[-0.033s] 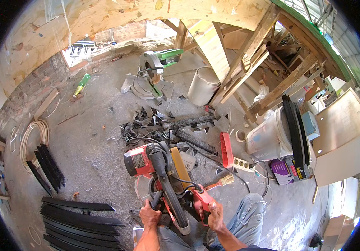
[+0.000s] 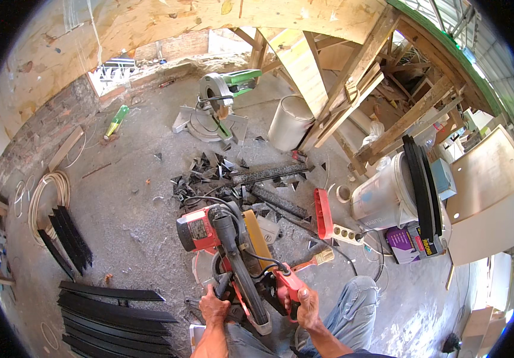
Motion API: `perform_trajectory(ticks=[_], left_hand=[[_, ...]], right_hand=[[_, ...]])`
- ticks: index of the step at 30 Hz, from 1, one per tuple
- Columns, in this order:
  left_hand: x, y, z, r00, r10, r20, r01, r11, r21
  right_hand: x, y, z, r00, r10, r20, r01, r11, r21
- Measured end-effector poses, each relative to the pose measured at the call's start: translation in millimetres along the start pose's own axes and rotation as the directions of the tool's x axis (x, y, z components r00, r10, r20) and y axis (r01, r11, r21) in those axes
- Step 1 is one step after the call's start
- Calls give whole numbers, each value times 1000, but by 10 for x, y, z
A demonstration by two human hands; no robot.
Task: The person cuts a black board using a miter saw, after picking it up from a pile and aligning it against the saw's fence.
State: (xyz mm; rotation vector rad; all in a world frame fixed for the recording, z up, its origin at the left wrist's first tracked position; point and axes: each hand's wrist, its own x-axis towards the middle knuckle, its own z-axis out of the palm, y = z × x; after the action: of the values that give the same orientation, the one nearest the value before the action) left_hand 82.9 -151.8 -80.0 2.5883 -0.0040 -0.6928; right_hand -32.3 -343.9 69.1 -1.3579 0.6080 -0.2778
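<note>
A red and black miter saw (image 2: 233, 256) stands on the floor right in front of me, between my knees. My right hand (image 2: 307, 307) is closed around its red handle (image 2: 293, 284), thumb on top. At the saw's lower left, my left hand (image 2: 214, 306) is closed beside the guard and a dark grip-like part. What its fingers hold is hidden beneath them. The blade is mostly covered by the saw's guard and arm. Beyond the saw lie many small black offcuts (image 2: 209, 173) and a dust-covered dark bar (image 2: 269, 173).
Black strips (image 2: 117, 313) lie at the near left, with shorter ones (image 2: 71, 238) by a coiled hose (image 2: 60, 185). A green miter saw (image 2: 216, 98) stands farther off. On the right are a power strip (image 2: 348, 234), a brush (image 2: 316, 259) and a white bucket (image 2: 382, 194).
</note>
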Motion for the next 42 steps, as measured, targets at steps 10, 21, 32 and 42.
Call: perform_trajectory(ticks=[10,21,32,42], left_hand=[[-2,7,-4,1000,-13,2,13,1000,4],[-11,5,7,1000,0,-11,0,1000,-3],[-34,93,-84,998,-60,8,60,998,-29],[-20,54,-30,999,-42,-15,41,997,-59]], right_hand=[[3,-47,17,1000,19,-4,-19,1000,-12],[2,-23,10,1000,8,-13,-8,1000,-17],[1,-11,9,1000,-6,-19,6,1000,-27],[-10,25,-17,1000,11,-7,-11,1000,18]])
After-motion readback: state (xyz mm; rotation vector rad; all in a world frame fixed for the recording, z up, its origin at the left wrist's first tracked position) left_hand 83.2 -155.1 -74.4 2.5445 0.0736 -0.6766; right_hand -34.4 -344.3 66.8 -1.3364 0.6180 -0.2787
